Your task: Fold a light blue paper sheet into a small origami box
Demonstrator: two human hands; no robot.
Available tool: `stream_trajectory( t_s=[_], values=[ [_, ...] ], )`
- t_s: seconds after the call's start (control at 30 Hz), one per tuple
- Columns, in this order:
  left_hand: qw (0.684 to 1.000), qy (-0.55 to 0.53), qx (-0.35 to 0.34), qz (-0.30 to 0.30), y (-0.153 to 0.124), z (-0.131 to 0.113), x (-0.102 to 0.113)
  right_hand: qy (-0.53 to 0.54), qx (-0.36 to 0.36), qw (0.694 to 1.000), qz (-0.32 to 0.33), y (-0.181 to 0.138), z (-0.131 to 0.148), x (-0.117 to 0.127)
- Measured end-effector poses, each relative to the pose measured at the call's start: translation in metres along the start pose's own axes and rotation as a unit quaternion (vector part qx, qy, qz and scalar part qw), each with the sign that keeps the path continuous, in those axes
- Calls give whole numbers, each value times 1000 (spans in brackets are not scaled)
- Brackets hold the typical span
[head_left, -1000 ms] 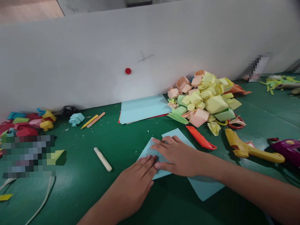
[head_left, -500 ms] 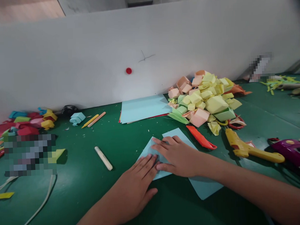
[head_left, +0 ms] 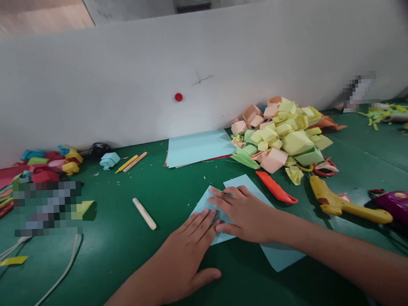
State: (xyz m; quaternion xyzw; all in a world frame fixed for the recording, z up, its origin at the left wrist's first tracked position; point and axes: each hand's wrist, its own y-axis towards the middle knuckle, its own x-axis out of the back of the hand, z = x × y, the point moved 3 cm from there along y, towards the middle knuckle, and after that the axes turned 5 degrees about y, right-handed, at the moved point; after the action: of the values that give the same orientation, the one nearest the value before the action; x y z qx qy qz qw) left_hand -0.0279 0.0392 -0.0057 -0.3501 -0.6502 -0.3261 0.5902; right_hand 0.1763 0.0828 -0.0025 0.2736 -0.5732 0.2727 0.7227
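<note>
A light blue paper sheet (head_left: 279, 255) lies on the green table (head_left: 134, 264) in front of me, with one corner folded over. My right hand (head_left: 243, 212) lies flat on the folded part, fingers stretched out to the left. Just below it, my left hand (head_left: 186, 257) presses flat on the fold's near edge, fingers together and thumb out to the right. Neither hand holds anything.
A pile of folded yellow, green and peach paper pieces (head_left: 284, 133) sits at the back right. Near it lie an orange cutter (head_left: 276, 188), a yellow glue gun (head_left: 344, 201) and a purple tool (head_left: 400, 203). Blue sheets (head_left: 198, 146), a white stick (head_left: 145, 213) and colourful scraps (head_left: 45, 164) lie further left. A white wall panel (head_left: 120, 84) borders the table's back.
My left hand has slid slightly toward me along the fold and its thumb has spread out to the right. The right hand stays flat on the paper.
</note>
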Motion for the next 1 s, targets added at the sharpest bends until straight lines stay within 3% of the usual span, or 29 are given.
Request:
stream_trajectory(
  t_s=[0.63, 0.83, 1.0],
  values=[
    [999, -16, 4, 40, 2, -1, 4, -26, 4, 1000, -15, -4, 0, -7],
    [999, -32, 6, 27, 0, 1, 0, -38, 5, 999, -9, -5, 0, -8],
    [998, -35, 14, 58, 1, 1, 0, -33, 6, 999, -9, -4, 1, -6]
  ],
)
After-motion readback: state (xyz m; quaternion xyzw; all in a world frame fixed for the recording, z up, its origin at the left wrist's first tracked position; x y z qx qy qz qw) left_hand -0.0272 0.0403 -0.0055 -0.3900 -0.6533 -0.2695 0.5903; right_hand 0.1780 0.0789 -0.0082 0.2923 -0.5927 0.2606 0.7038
